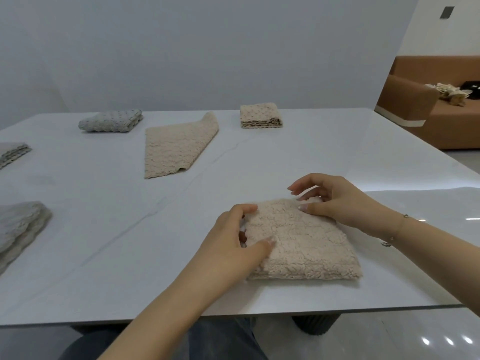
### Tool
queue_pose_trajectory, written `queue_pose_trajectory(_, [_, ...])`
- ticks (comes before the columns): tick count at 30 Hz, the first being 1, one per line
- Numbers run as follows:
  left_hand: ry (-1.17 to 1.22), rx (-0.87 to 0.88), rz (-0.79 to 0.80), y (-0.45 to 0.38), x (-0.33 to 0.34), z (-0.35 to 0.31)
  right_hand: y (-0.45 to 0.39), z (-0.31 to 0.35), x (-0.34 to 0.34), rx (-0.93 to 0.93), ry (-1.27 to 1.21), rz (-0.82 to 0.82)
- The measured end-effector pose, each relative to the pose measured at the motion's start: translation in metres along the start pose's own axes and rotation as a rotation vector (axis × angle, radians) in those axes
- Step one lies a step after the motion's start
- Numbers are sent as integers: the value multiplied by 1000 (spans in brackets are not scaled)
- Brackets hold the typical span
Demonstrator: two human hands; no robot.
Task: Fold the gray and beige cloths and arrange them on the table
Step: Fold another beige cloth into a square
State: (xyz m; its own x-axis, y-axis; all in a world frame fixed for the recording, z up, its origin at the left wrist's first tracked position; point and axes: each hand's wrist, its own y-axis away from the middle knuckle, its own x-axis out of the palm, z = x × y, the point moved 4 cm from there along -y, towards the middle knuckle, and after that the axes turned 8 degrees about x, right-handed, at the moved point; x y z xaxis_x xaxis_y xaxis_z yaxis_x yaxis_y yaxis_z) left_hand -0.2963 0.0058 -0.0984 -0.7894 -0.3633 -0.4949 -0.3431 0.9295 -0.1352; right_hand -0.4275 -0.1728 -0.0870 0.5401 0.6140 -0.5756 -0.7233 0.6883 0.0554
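- The fluffy beige cloth (304,242) lies folded into a thick pad on the near right part of the white surface (324,157), close to its front edge.
- The left hand (233,237) grips the pad's left edge, thumb on top and fingers curled round the side layers.
- The right hand (335,201) rests at the far right corner; its thumb presses the top there, and the other fingers arch, loosely curled, above the far edge. I cannot tell whether they pinch any layer.
- Risk: the pile is thick and springy, so if either hand lets go too quickly the top layer is likely to lift and the fold to open.
- Risk: the pad sits near the front edge, so a pull toward the person could drag part of it over the rim.
- Risk: uneven layers at the left edge may leave a crooked bundle if they are pressed flat as they are.
- Farther back, a long beige cloth (174,149) is only half folded, one corner curled over; it probably needs more work.
- A folded beige cloth (260,116) and a folded gray cloth (111,121) sit near the far edge.
- Two more gray cloths (20,224) at the left are cut off by the frame, so their folds are hard to judge.
- The left fingertips and the pad's layers under them are hidden.
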Motion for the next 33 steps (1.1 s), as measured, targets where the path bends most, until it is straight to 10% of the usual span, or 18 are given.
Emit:
queue_pose_trajectory(18, [-589,156,-212,-90,-120,53,-62,83,33,-177,607,-169])
queue_pose_trajectory(33, [-370,263,-195,-136,-184,136,-226,122,118,-25,449,-75])
